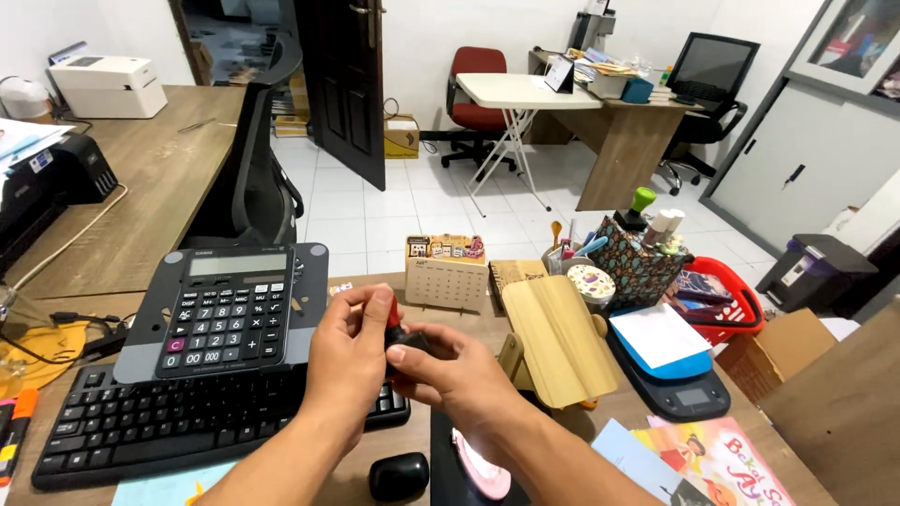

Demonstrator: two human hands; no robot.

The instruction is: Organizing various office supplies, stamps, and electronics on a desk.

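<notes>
Small black-and-red object [398, 330] sits pinched between my left hand [349, 361] and right hand [459, 375], above the keyboard [169, 422]. From the head view, I judge a loose fingertip grip could drop it onto the keys.

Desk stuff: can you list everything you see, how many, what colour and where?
small object: one, black and red, held between both hands
calculator: one, grey and black, propped above keyboard
keyboard: one, black, front left
mouse: one, black, front edge
desk calendar: one, wooden, desk middle
wooden stand: one, pale, right of hands
scale: one, blue and dark, right
basket: one, red, far right
printer: one, white, far left desk
chair: one, red, back
left hand: grip on small object
right hand: grip on small object
</notes>
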